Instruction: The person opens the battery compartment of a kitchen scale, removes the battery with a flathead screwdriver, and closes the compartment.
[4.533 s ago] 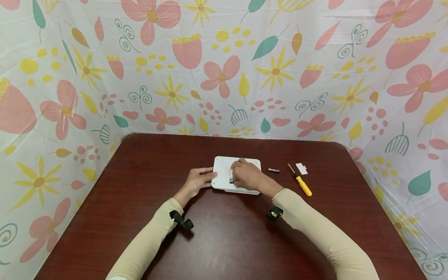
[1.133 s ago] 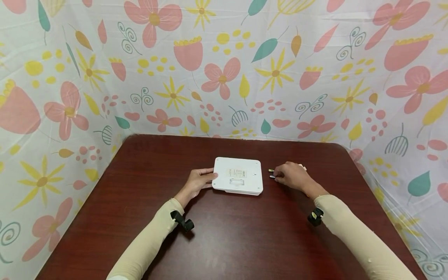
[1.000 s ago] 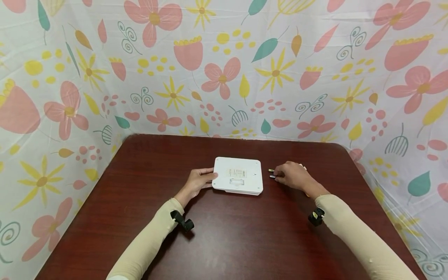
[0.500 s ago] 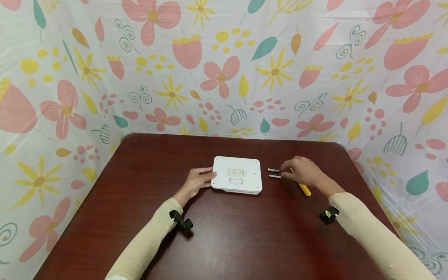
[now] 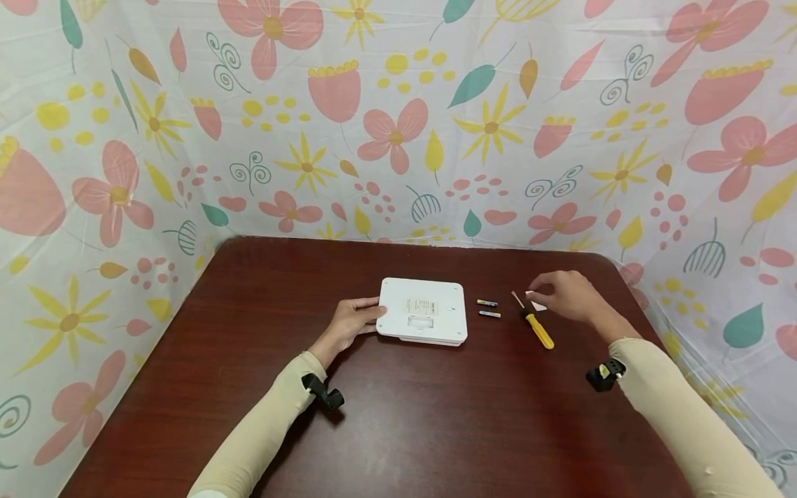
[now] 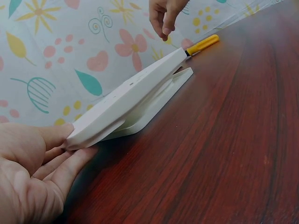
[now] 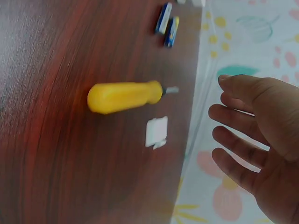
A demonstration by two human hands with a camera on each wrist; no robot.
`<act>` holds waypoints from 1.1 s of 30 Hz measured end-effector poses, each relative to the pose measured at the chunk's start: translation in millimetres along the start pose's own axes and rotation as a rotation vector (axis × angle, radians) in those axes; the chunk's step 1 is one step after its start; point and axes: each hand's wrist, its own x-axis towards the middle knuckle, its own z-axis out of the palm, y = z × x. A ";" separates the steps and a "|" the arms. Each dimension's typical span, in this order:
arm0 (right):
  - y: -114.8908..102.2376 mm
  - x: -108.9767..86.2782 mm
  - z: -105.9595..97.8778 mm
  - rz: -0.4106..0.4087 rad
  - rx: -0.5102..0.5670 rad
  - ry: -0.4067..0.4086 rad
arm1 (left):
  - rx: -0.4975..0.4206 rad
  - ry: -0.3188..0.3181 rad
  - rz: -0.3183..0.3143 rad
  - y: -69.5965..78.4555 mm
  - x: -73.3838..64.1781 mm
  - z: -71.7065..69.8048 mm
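Note:
My left hand [image 5: 350, 324] grips the left edge of a white flat device [image 5: 422, 294], thumb on top and fingers underneath. The device shows a label, small marks at its corners and a vacant battery compartment [image 5: 420, 322]. In the left wrist view the device [image 6: 126, 102] tilts, with a gap above a lower white part. My right hand [image 5: 569, 294] hovers with bent, relaxed fingers above a small white battery cover [image 5: 537, 301]. Nothing shows between those fingers in the right wrist view, where the cover [image 7: 156, 132] lies on the table.
Two AAA-looking batteries [image 5: 488, 303] lie side by side right of the device. A yellow-handled screwdriver [image 5: 540, 332] rests between them and the right hand. The dark red table [image 5: 398, 422] meets a flowered curtain [image 5: 398, 131] at its back edge.
My right hand has left the device's compartment, where a battery showed, and a second battery now lies on the table. It then moved right, over the cover. My left hand stayed put.

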 end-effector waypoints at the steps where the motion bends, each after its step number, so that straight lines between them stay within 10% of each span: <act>1: 4.2 -0.6 0.3 0.013 -0.002 0.001 | -0.004 -0.001 0.001 -0.2 0.3 0.0; 15: 41.8 -1.6 20.6 0.225 0.042 0.026 | 0.010 -0.003 0.010 -0.2 -0.5 0.8; 33: 37.7 6.1 48.8 0.360 0.021 0.094 | 0.008 -0.002 0.005 -0.5 0.1 0.3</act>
